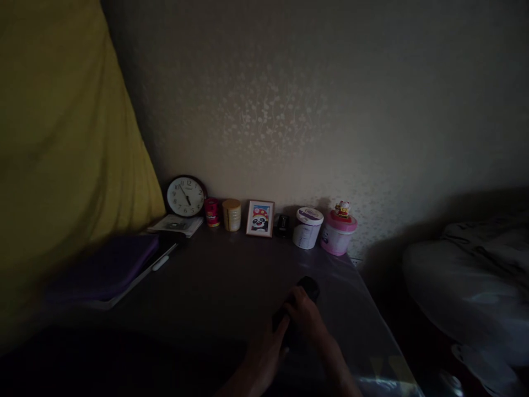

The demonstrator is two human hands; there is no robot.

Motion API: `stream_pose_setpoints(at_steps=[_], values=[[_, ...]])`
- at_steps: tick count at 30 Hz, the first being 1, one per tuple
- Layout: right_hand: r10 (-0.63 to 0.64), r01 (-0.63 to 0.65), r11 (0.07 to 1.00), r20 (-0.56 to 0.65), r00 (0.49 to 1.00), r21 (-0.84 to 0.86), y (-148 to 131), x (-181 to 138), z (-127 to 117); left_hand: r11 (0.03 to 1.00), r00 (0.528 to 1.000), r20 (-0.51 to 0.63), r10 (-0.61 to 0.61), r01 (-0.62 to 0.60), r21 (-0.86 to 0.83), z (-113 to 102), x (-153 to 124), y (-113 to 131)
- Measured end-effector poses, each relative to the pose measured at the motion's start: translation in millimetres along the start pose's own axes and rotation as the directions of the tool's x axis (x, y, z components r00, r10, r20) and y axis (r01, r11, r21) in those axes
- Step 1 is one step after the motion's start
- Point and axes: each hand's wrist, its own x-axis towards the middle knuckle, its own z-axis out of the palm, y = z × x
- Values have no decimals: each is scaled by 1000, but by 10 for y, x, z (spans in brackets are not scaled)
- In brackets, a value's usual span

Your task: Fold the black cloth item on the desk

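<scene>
Nearer the camera than the panda pic frame, and a bit to its R, both hands are on a dark obj. w/ a rounded far end, over the desk. R hand is clamped over its mid part; L hand grips the near part, thumb up, finger detail lost in the dark. Can't tell if obj. touches the desktop.

Just L of frame: tan canister, then red tin, then round clock leaning by the wall. Just R of frame: small blk item, white tub, pink-lidded tub w/ cat figurine on top. Well L of frame & closer to camera: purple case, white pen-like stick beside it.
</scene>
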Motion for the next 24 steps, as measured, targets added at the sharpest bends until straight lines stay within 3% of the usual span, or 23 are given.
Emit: stream_pose_setpoints(at_steps=[3, 6, 8, 11, 15, 19, 24], values=[[-21, 21, 997, -9, 1000, -77, -45, 40, 46, 997, 1000, -13, 6, -5, 75, 15, -3, -42], [-36, 39, 995, -39, 999, 91, -25, 54, 3, 996, 1000, -17, 23, -21, 86, -9, -49, -87], [70, -35, 961, -117, 991, 273, 56, 20, -78, 997, 1000, -9, 8, -8, 73, -45, -105, -107], [311, -187, 853, -186, 932, 486, 259, -125, -215, 998, 999, 21, -48, 47, 49, -94, -201, -129], [449, -279, 760, -164, 878, 587, 505, -371, -297, 998, 998, -1, -60, 60, 26, -99, -298, -155], [446, -284, 767, -161, 880, 576, 481, -415, -291, 993, 995, -34, -90, 92, 79, -89, -352, -130], [315, -200, 833, -145, 938, 516, 136, -217, -250, 986, 997, -31, -74, 78, 150, -109, -357, -54]])
